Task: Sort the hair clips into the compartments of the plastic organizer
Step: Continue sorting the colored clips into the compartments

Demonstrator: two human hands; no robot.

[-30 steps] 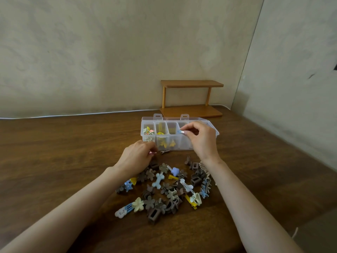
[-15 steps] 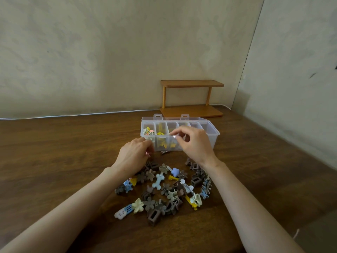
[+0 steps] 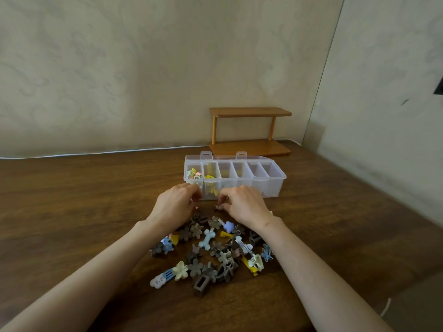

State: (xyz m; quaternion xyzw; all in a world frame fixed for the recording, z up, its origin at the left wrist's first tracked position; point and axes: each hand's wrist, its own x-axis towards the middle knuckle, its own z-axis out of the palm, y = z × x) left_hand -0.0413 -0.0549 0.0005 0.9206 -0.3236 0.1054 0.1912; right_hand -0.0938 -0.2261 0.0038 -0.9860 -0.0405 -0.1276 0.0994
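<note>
A small dark clip (image 3: 217, 207) lay on the counter (image 3: 96, 212) just before the organizer (image 3: 271, 188), at the far edge of the pile of clips (image 3: 208, 248). The right hand (image 3: 247, 207) was nearer; its curled fingers (image 3: 227, 198) touched it, the grip not clear. The left hand (image 3: 175, 207) was curled too, its hold hidden.

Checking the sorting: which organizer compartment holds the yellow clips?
The second compartment from the left; the leftmost compartment holds mixed green and pink clips instead.
</note>
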